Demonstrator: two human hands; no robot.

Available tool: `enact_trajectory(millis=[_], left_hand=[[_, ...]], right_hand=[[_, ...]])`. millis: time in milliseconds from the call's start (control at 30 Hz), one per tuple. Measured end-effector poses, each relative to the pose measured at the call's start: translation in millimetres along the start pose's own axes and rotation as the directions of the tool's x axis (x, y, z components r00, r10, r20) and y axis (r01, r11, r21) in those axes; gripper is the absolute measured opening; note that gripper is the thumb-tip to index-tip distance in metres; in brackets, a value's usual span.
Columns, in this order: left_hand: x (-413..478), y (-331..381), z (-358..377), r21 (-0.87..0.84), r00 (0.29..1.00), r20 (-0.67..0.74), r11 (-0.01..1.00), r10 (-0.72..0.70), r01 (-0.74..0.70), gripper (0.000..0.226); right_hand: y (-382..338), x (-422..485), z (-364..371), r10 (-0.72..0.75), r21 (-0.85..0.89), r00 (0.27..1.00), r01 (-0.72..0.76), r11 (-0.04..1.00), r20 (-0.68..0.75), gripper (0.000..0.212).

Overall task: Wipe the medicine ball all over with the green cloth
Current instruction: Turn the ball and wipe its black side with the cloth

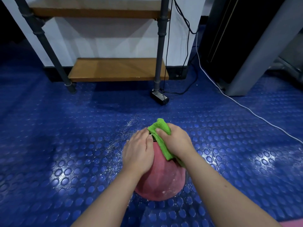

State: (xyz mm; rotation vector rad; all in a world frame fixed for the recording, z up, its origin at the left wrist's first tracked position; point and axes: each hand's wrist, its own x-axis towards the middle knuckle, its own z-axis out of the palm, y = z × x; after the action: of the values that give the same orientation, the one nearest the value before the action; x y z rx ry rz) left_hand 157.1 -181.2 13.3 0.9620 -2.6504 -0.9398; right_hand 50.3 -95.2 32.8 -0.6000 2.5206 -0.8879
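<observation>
L hand (139, 151): flat, grip apart, steadied medicine ball (162, 179).
R hand (177, 141): grip clamped on green cloth (159, 126).
Tip: roll ball; underside prob. needed wiping.

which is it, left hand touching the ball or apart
Touching: the head view shows the left hand resting flat on the ball, no gap.
</observation>
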Motion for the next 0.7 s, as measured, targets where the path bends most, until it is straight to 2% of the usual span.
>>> enact_trajectory(millis=[67,167,200,267,333,400,467,533,633,700], left_hand=[[-0.3,-0.5,0.7,-0.029,1.0,-0.007,1.0,0.0,0.0,0.045],[-3.3,0.6,4.9,-0.011,0.999,-0.035,1.0,0.019,-0.019,0.051],[-5.3,1.9,5.5,-0.005,0.998,-0.055,1.0,0.016,-0.016,0.058],[-7.4,5.0,5.4,-0.01,0.997,-0.08,1.0,-0.004,0.003,0.067],[-6.1,7.1,4.7,-0.006,0.997,-0.078,1.0,-0.028,0.028,0.068],[-3.8,7.6,3.4,0.006,0.997,-0.067,0.999,-0.047,0.048,0.059],[-1.0,6.0,2.5,0.014,0.996,-0.065,0.998,-0.068,0.069,0.047],[-0.7,1.8,2.1,-0.006,0.996,-0.067,0.998,-0.065,0.065,0.046],[-2.0,-3.4,2.6,-0.058,0.997,-0.075,0.998,-0.037,0.033,0.063],[-3.6,-4.9,3.8,-0.077,0.996,-0.081,0.997,-0.028,0.021,0.066]], right_hand=[[-3.1,9.4,-4.1,0.023,-0.042,1.0,-0.024,0.999,-0.007,0.029],[-1.5,21.1,-9.6,0.054,-0.032,0.998,-0.054,0.998,-0.015,0.029],[2.2,22.7,-11.4,0.084,0.054,0.996,-0.084,0.995,0.001,0.032],[10.0,22.5,-17.9,0.119,0.375,0.99,-0.14,0.917,0.079,0.039],[12.1,16.2,-18.0,0.077,0.527,0.99,-0.129,0.84,0.121,0.041],[12.1,8.3,-9.5,-0.005,0.405,0.994,-0.04,0.913,0.11,0.045],[8.6,1.9,-1.4,-0.041,0.075,0.995,0.034,0.997,0.094,0.053],[2.3,-1.2,2.3,-0.058,-0.112,0.997,0.062,0.992,0.041,0.051],[-3.4,6.1,1.8,-0.001,-0.05,1.0,0.0,0.999,-0.011,0.033],[-1.3,15.8,2.1,0.023,0.025,1.0,-0.023,0.999,-0.016,0.024]])
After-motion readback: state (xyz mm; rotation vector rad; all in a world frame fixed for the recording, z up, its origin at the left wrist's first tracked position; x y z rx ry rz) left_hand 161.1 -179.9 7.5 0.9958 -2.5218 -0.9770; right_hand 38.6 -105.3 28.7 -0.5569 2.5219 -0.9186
